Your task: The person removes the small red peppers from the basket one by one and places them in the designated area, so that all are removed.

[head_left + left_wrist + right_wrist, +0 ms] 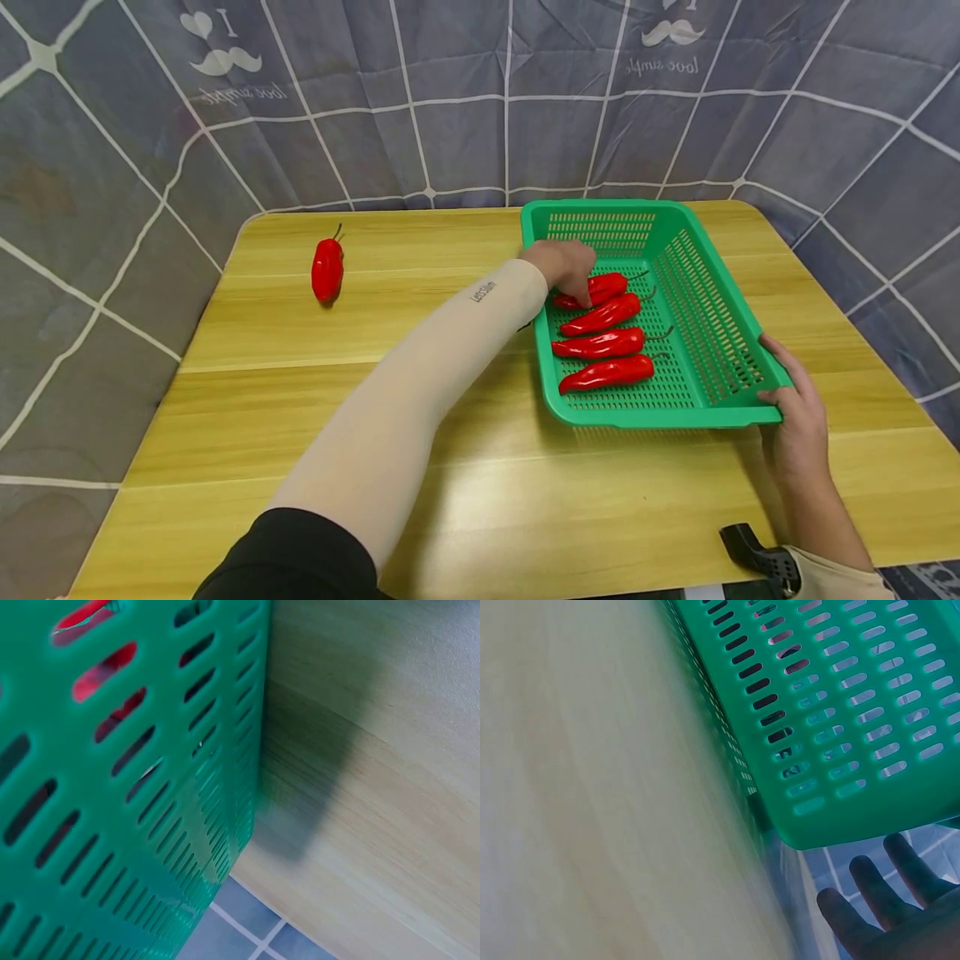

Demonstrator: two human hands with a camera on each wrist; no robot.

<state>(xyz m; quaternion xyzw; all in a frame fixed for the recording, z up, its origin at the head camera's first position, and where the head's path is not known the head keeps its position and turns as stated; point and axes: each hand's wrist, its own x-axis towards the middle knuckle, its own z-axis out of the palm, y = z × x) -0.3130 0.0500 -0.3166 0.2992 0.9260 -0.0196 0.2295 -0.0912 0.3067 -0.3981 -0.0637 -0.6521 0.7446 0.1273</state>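
A green perforated plastic basket holds several glossy red chili peppers lying in a row, their stems pointing right. My left hand reaches over the basket's left rim and holds the farthest pepper, its curled fingers partly covering it. With thumb and forefinger, my right hand grips the basket at its near right corner. In the right wrist view three other fingers spread out below that green corner. Through the slots in the left wrist view, red pepper shows behind the basket wall.
Another red pepper lies alone on the wooden table, at the far left with its stem pointing away. A grey curtain with white lines hangs behind and beside the table. A black strap sits at my right wrist.
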